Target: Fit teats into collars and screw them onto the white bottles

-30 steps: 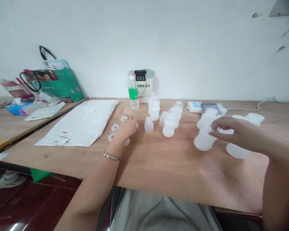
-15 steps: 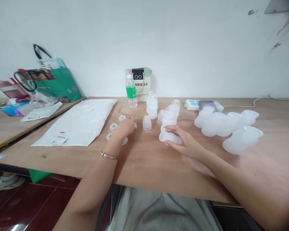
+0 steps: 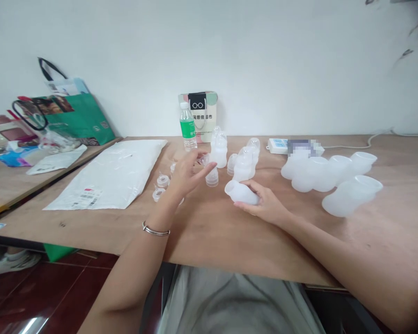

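Observation:
My right hand (image 3: pixel 264 202) is wrapped round a frosted white baby bottle body (image 3: pixel 243 192), tipped on its side with its open mouth facing left. In my left hand (image 3: pixel 188 172), raised over the table, a clear bottle nipple with its ring (image 3: pixel 204 160) shows at the fingertips, the thumb stretched out apart. Below and left of that hand lie several more clear nipple rings (image 3: pixel 163 181), partly hidden by the wrist. A clear dome cap (image 3: pixel 212 178) stands between my hands, and another dome cap (image 3: pixel 231 164) is behind it. Capped baby bottles (image 3: pixel 244 163) stand beyond my right hand.
Several open bottle bodies (image 3: pixel 348 197) stand at the right. A white plastic mailer (image 3: pixel 107 176) lies at the left. At the back are a water bottle (image 3: pixel 188 130), a paper bag (image 3: pixel 207 116) and a white power strip (image 3: pixel 277 145). A green bag (image 3: pixel 87 118) rests at the far left.
My left hand has lifted from the rings and moved up and right, with a nipple ring at its fingertips. My right hand has tipped the bottle body over toward the left.

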Available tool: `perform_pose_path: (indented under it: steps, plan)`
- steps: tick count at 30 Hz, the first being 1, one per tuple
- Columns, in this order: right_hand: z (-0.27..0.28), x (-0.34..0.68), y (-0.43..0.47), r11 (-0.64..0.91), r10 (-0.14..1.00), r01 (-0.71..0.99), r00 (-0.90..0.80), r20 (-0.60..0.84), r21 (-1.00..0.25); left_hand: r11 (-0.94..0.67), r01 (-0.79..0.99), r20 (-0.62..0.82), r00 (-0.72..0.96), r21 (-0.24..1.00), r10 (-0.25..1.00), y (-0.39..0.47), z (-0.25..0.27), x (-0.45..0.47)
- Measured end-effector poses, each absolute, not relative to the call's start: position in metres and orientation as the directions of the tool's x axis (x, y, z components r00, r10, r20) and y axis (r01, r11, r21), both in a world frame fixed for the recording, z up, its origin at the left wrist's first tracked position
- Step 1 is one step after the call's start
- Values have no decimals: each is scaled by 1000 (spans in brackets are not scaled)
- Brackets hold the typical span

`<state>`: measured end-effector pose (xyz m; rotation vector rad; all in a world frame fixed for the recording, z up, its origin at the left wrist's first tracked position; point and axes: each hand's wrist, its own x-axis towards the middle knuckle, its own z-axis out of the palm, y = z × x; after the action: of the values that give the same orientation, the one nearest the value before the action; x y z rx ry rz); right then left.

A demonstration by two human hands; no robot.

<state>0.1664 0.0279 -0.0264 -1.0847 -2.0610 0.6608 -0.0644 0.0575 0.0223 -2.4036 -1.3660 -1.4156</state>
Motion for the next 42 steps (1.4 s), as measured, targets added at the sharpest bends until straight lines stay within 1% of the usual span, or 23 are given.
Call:
perform_pose_path:
  steps: [4, 7, 11, 16, 19, 23, 26, 28, 31, 33, 34, 36, 42]
  plan:
    - [-25, 163, 22, 522, 846, 455, -388, 367, -721, -681, 545, 584, 374, 489, 720, 50, 23, -58]
    - [-25, 163, 20, 526, 838, 426, -407, 363, -737, -721, 439, 533, 487, 536, 692, 47, 23, -55]
    - [-25, 163, 19, 519, 842, 436, -411, 350, -736, -753, 354, 551, 521, 555, 652, 44, 23, -52]
    - [-20, 163, 16, 506, 854, 512, -412, 318, -695, -760, 351, 557, 524, 548, 644, 43, 22, -51]
    - [-17, 163, 14, 530, 846, 566, -403, 349, -632, -758, 349, 555, 525, 551, 645, 43, 21, -50]
    - [-15, 163, 11, 555, 828, 637, -364, 426, -535, -754, 332, 579, 490, 567, 652, 43, 20, -49]
    - [-14, 164, 10, 569, 811, 679, -369, 455, -464, -746, 327, 590, 463, 580, 661, 42, 20, -50]
    - [-14, 165, 10, 605, 773, 693, -396, 495, -391, -728, 342, 584, 438, 594, 683, 42, 20, -50]
    - [-14, 167, 12, 662, 684, 704, -427, 591, -258, -690, 383, 569, 391, 614, 723, 43, 19, -50]
    - [-14, 169, 13, 679, 640, 704, -432, 635, -206, -672, 388, 560, 373, 630, 740, 43, 18, -49]
    - [-15, 170, 14, 681, 633, 703, -426, 647, -203, -669, 381, 556, 373, 638, 743, 43, 18, -49]
    - [-15, 171, 15, 680, 641, 694, -406, 652, -236, -678, 356, 562, 383, 643, 733, 44, 18, -49]
    - [-13, 170, 14, 676, 707, 607, -375, 599, -418, -734, 278, 594, 446, 619, 670, 42, 20, -49]
